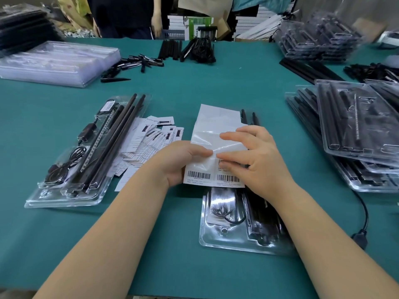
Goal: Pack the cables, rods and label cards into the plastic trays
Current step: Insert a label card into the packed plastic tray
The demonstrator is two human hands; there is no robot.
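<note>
A white sheet of barcode labels (216, 134) is held over a clear plastic tray (228, 240) that holds black rods and a coiled cable. My left hand (179, 160) grips the sheet's left edge. My right hand (252, 156) pinches at the sheet near its middle, fingers lying across it. Two rod tips (248, 117) stick out behind the sheet. A pile of white label cards (149, 143) lies to the left. Beside them sits another packed tray (86, 152) with rods and cables.
Stacked filled trays (356, 130) stand at the right. Empty clear trays (56, 61) lie at the back left. Loose black rods and parts (172, 52) are scattered at the back. A black cable with a plug (362, 229) trails at the right. A person (125, 16) stands behind the table.
</note>
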